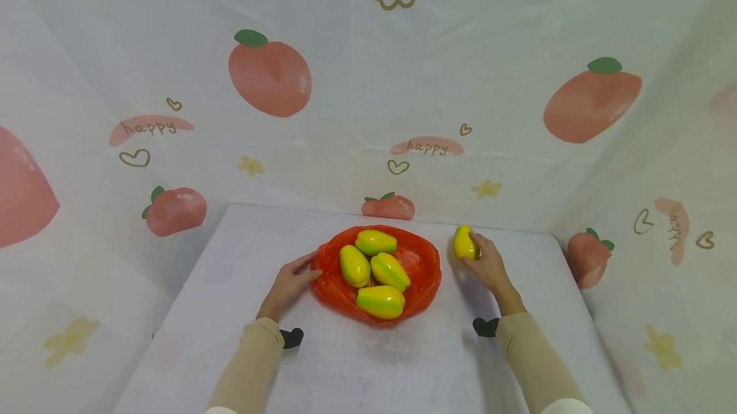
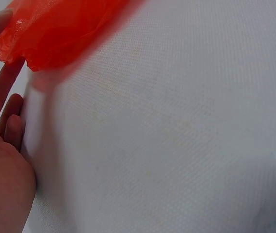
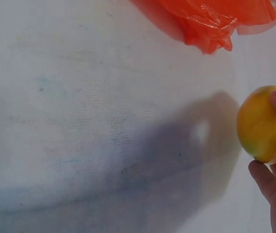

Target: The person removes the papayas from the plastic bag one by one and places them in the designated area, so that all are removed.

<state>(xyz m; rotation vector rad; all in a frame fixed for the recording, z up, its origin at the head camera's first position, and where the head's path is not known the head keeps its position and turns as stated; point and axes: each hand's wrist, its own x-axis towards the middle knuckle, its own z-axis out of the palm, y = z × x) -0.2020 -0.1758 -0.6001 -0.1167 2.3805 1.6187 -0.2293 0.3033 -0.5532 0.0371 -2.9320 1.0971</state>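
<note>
A red plastic bag [image 1: 423,295] lies spread like a shallow bowl on the table, its rim crumpled. Several glossy yellow-green papayas [image 1: 381,302] rest inside it. My left hand [image 1: 290,286] holds the bag's left rim, thumb over the edge and fingers on the outer side; the left wrist view shows the thumb against the red plastic [image 2: 60,34]. To the right of the bag, my right hand [image 1: 489,267] grips another papaya [image 1: 464,242] between thumb and fingers. In the right wrist view this papaya [image 3: 259,124] is partly cut off by the frame, its shadow falling on the table.
The white table [image 1: 345,369] meets a printed cloth backdrop [image 1: 345,164] at its back edge. More of the same cloth hangs along the left and right sides. Dark wrist-camera mounts [image 1: 292,338] stick out from both sleeves.
</note>
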